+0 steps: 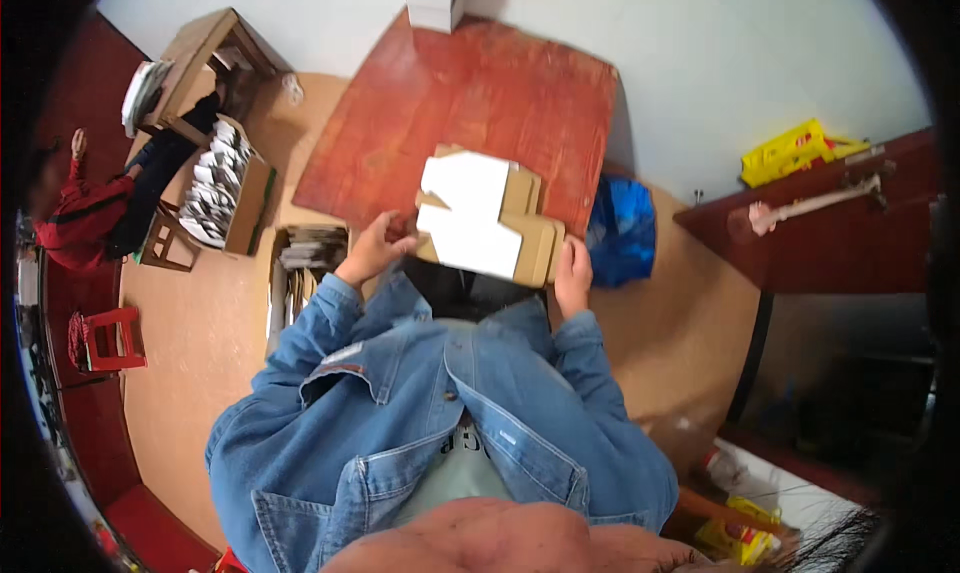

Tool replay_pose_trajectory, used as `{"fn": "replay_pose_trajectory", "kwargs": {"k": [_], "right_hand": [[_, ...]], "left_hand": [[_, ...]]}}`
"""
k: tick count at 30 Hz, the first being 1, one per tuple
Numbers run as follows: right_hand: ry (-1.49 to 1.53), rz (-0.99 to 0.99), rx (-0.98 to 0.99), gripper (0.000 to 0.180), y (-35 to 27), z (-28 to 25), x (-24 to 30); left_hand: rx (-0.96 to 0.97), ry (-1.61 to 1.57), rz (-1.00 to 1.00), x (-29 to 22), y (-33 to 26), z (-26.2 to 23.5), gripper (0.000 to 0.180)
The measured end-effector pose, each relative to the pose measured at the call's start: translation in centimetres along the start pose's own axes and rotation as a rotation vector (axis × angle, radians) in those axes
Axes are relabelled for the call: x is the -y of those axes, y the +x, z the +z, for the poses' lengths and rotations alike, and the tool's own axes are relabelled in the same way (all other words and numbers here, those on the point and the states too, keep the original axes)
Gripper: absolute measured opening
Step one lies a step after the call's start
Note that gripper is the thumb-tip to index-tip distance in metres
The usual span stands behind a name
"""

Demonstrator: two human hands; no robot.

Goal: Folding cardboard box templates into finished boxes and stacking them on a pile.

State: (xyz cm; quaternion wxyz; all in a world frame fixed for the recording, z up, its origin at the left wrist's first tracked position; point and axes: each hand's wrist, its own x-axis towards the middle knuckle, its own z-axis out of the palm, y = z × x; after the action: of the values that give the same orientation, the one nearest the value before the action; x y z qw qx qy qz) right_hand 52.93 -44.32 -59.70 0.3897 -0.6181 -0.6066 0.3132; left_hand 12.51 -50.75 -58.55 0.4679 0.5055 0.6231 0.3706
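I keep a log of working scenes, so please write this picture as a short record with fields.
Left hand: at the left edge of the cardboard piece
Right hand: grips its lower right corner
Cardboard piece: flat, with flaps, white and brown
Table: reddish, worn top
Right of table: blue bag
Far left: person in red top, red stool
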Motion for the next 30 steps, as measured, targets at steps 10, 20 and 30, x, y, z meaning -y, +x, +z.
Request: {"fn": "replay_pose_trajectory", "kwargs": {"k": [10, 20, 30], "right_hand": [[-0.188, -0.133, -0.083, 0.045, -2.8, 0.1, 4.7], [-0.155, -0.06, 0.341, 0.052, -1.2, 6.6, 10.8], [1.109, 0.303, 0.395, 0.034, 0.2, 1.4, 9.9]], "left_hand": [[-0.213, 0.077, 0.173, -1.3, -2.7, 3.5, 0.062], [-0.359, 0.233, 0.211, -3.2, -3.4, 6.1, 0.064], [-0.101, -0.409, 0.281, -6.3, -4.5, 0.7, 0.081]]}}
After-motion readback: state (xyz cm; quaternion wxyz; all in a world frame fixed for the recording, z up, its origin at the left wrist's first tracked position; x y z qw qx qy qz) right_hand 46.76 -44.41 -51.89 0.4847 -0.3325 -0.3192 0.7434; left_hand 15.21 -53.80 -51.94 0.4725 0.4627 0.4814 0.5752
